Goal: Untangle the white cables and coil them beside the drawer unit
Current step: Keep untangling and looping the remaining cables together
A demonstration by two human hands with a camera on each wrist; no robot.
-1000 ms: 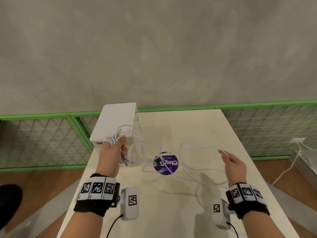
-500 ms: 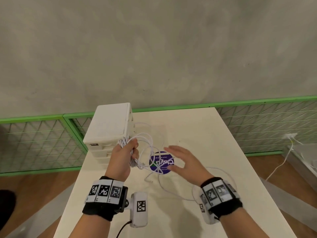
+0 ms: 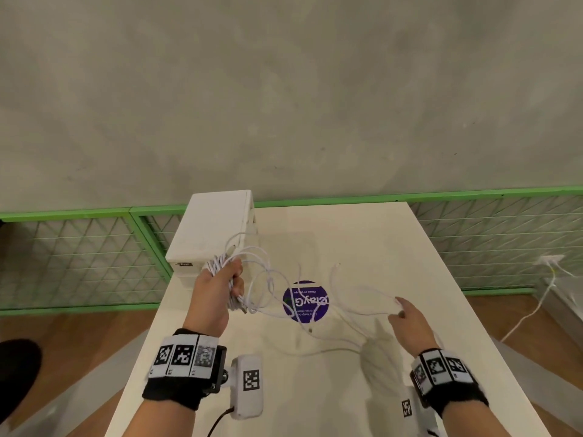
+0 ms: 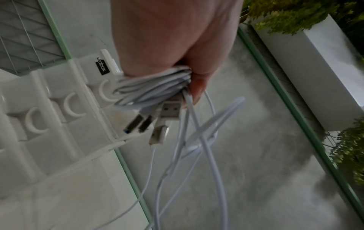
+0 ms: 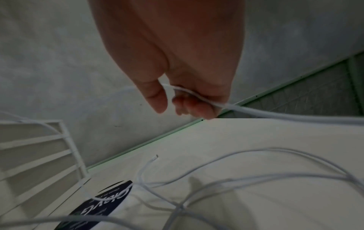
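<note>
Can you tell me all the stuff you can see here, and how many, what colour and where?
white cables: several, white, bunched in the left hand and trailing in loops over the table
USB plugs: about four, silver, sticking out of the bunch
drawer unit: one, white, far left corner of the table
table: one, cream
round sticker: one, purple, middle of the table
fence: green frame with wire mesh, behind the table
wall: grey, at the back
plants: green, in a white planter, left wrist view
wristbands: two, black with square markers
left hand: grips the bunch
right hand: pinches one strand
</note>
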